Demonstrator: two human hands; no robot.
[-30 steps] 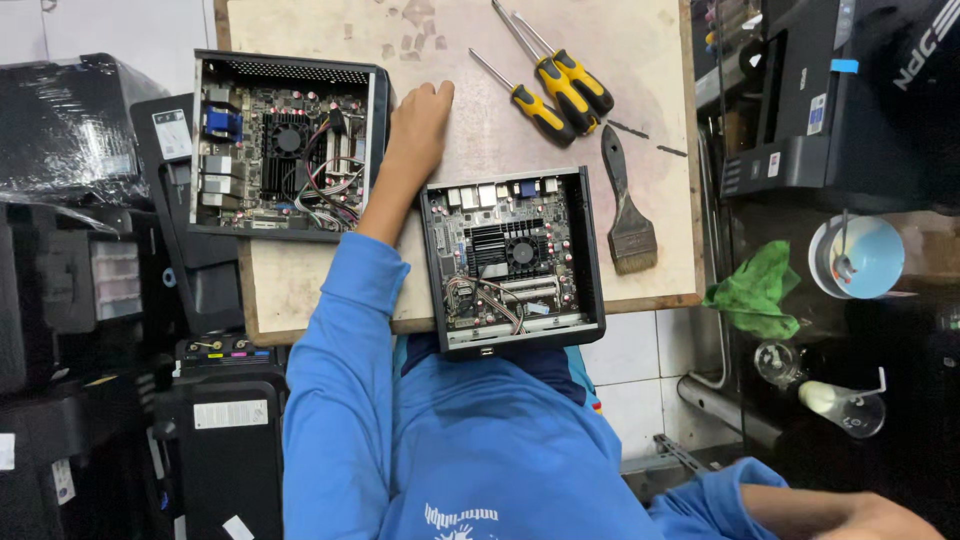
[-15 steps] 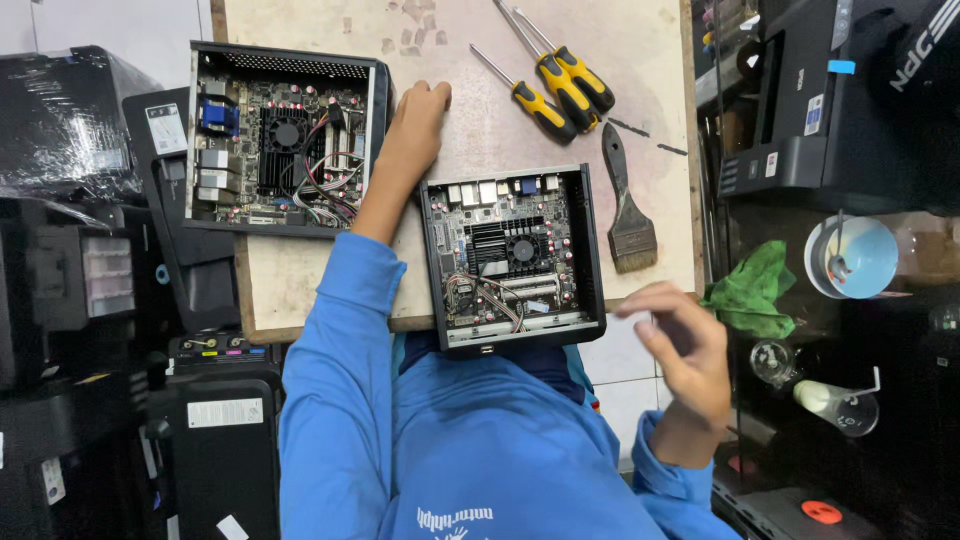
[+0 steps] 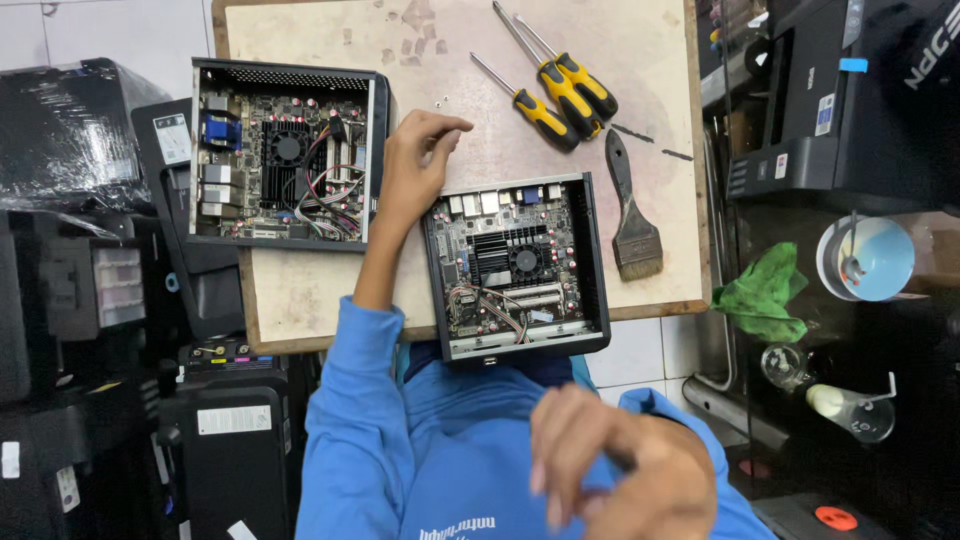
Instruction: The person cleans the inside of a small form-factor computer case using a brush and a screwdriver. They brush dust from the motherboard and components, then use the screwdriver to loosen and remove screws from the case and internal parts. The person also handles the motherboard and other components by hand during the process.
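While both small computers (image 3: pixel 515 265) lie opened on the tabletop (image 3: pixel 320 290), my left hand (image 3: pixel 415 165) rests loosely curled, empty; my blurred right hand (image 3: pixel 620 470) hovers low, grip unclear, screwdrivers (image 3: pixel 560 95) untouched.

Far left: open computer case (image 3: pixel 285 155), black, lid off, board w/ round fan and a tangle of coloured wires inside. Just right of it, a few tiny screws (image 3: pixel 440 100) lie loose. Back right: 3 screwdrivers (image 3: pixel 560 100), yellow/black grips, lying side by side, tips pointing up-left. Near them a paintbrush (image 3: pixel 632 215), dark handle, worn bristles pointing down. Off the right edge: green cloth (image 3: pixel 760 292), crumpled. Above it a black printer (image 3: pixel 850 100). Below that a light-blue round tub (image 3: pixel 868 258) and a clear plastic cup (image 3: pixel 850 410) on its side. Left side: black machine wrapped in plastic film (image 3: pixel 80 130); lower down a black box w/ white label (image 3: pixel 235 450).
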